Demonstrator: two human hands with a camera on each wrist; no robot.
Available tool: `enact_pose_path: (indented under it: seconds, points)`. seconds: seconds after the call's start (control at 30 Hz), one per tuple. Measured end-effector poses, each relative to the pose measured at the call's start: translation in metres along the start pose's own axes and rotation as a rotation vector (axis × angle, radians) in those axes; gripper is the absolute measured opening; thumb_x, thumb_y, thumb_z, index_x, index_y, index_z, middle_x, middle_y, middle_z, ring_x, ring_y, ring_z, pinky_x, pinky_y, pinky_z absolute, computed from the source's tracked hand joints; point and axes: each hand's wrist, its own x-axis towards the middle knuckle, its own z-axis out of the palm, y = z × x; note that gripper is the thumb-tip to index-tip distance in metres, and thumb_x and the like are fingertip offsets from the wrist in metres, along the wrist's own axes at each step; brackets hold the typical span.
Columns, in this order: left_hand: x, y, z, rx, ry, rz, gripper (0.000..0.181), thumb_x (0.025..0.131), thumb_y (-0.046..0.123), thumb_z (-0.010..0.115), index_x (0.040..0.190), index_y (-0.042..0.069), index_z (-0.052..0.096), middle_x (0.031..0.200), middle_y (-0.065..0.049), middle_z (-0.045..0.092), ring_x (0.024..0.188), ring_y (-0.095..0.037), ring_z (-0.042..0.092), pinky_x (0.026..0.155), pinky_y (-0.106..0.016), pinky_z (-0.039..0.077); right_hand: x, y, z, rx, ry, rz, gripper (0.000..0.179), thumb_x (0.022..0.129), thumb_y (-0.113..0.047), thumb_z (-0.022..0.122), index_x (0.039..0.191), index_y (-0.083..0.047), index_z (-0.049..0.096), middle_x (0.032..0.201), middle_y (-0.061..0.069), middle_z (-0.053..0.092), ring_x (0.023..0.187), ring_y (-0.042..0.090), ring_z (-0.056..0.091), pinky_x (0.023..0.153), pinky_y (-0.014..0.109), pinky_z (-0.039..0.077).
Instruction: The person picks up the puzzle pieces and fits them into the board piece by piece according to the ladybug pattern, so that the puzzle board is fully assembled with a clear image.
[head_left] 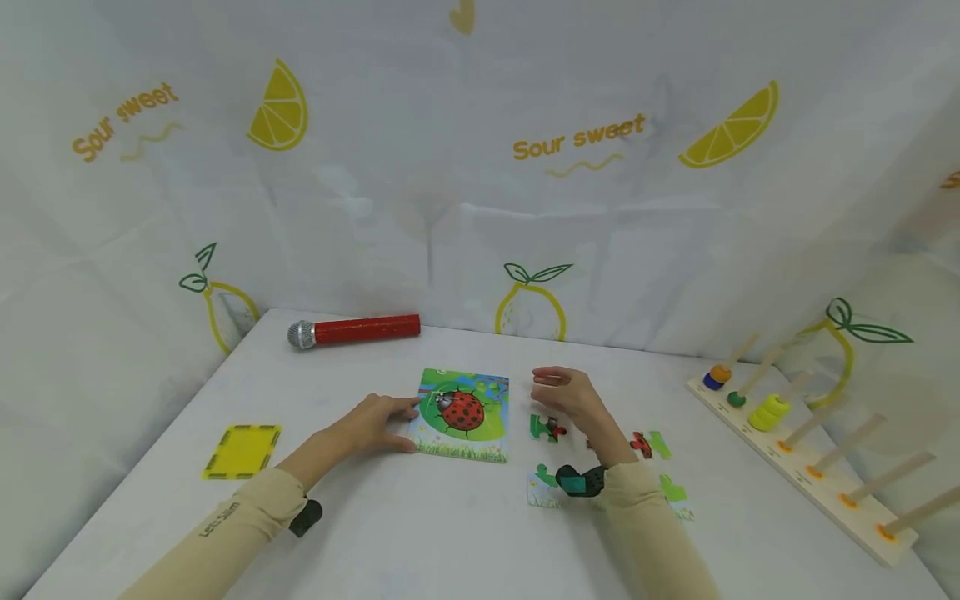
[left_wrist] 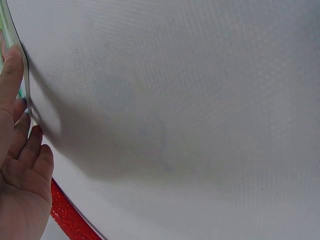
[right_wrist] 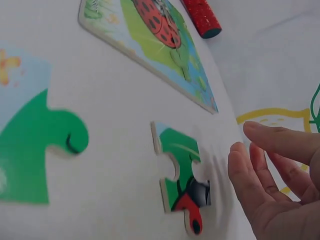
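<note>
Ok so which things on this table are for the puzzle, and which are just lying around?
Likely for the puzzle:
ladybird picture board
loose puzzle pieces

Apparently just lying around:
red microphone
yellow square
wooden peg stand

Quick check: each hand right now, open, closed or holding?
Left hand: open, touching the edge of the ladybug puzzle.
Right hand: open and relaxed, holding nothing.

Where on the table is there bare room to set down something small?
Bare: between the red microphone and the yellow square; also between the sleeves, in front of the ladybug board. Crowded: around the right forearm, where loose puzzle pieces lie.
</note>
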Motion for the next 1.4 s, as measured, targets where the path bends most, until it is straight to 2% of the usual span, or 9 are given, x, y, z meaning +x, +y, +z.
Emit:
enact_pose_path:
  seconds: [0.17,0.37,0.53,0.63,0.77,0.97,1.2,1.4]
  points:
    - [0.001,-0.003,0.001,-0.007,0.004,0.007,0.055,0.077,0.025,0.08,0.122,-0.003,0.063,0.125,-0.012,0.063,0.126,-0.034,0.049,0.105,-0.049,0.039,-0.01,0.006,-0.015,-0.069,0.005,-0.002,0.046,0.09,-0.005,0.065,0.132,0.006,0.05,0.134,0.024,0.053,0.109,0.023,0.061,0.094,0.03,0.05]
    - [0.002,-0.005,0.002,-0.006,0.001,0.004,0.056,0.076,0.027,0.081,0.122,-0.002,0.063,0.124,-0.011,0.064,0.126,-0.034,0.049,0.105,-0.05,0.039,-0.021,0.015,-0.027,-0.149,0.034,0.028,0.046,0.09,-0.012,0.067,0.131,0.003,0.053,0.13,0.021,0.057,0.112,0.025,0.059,0.101,0.042,0.044]
    - [0.0,-0.005,0.001,-0.012,0.002,-0.015,0.054,0.077,0.026,0.08,0.121,-0.001,0.064,0.127,-0.011,0.062,0.128,-0.033,0.047,0.106,-0.049,0.038,-0.031,0.017,-0.03,-0.169,0.013,0.011,0.044,0.087,-0.005,0.069,0.128,0.005,0.055,0.123,0.02,0.061,0.104,0.022,0.063,0.088,0.029,0.052]
    - [-0.001,-0.004,0.001,-0.019,0.0,-0.02,0.055,0.077,0.025,0.08,0.122,-0.001,0.063,0.127,-0.011,0.062,0.128,-0.033,0.047,0.106,-0.049,0.038,-0.036,0.018,-0.03,-0.2,-0.004,-0.017,0.045,0.082,0.002,0.072,0.125,0.007,0.056,0.119,0.021,0.062,0.103,0.025,0.063,0.08,0.023,0.054]
    - [0.0,-0.004,0.002,-0.026,0.001,-0.012,0.056,0.077,0.026,0.08,0.123,-0.001,0.063,0.126,-0.011,0.063,0.128,-0.033,0.048,0.106,-0.049,0.038,-0.041,0.021,-0.026,-0.278,0.014,-0.065,0.048,0.076,0.006,0.076,0.12,0.008,0.058,0.114,0.021,0.064,0.103,0.029,0.063,0.082,0.026,0.055]
    - [0.0,-0.004,0.001,-0.023,0.0,-0.001,0.053,0.077,0.026,0.08,0.12,-0.001,0.064,0.129,-0.012,0.06,0.128,-0.034,0.047,0.105,-0.05,0.038,-0.043,0.024,-0.017,-0.4,0.06,-0.095,0.047,0.069,0.004,0.082,0.112,0.006,0.064,0.106,0.017,0.066,0.095,0.026,0.063,0.082,0.03,0.055]
    - [0.0,-0.003,0.002,-0.036,-0.003,-0.039,0.055,0.077,0.024,0.08,0.123,0.0,0.063,0.129,-0.01,0.061,0.128,-0.03,0.048,0.107,-0.048,0.037,-0.044,0.023,-0.011,-0.471,0.098,-0.068,0.036,0.07,0.003,0.082,0.104,0.003,0.07,0.104,0.014,0.069,0.091,0.023,0.062,0.08,0.032,0.055]
    - [0.001,-0.005,0.003,-0.03,0.003,-0.022,0.052,0.077,0.024,0.081,0.12,0.0,0.065,0.131,-0.01,0.06,0.128,-0.031,0.048,0.106,-0.047,0.039,-0.044,0.023,-0.01,-0.48,0.094,-0.047,0.034,0.073,0.003,0.079,0.105,0.002,0.07,0.105,0.013,0.069,0.091,0.02,0.062,0.082,0.035,0.054]
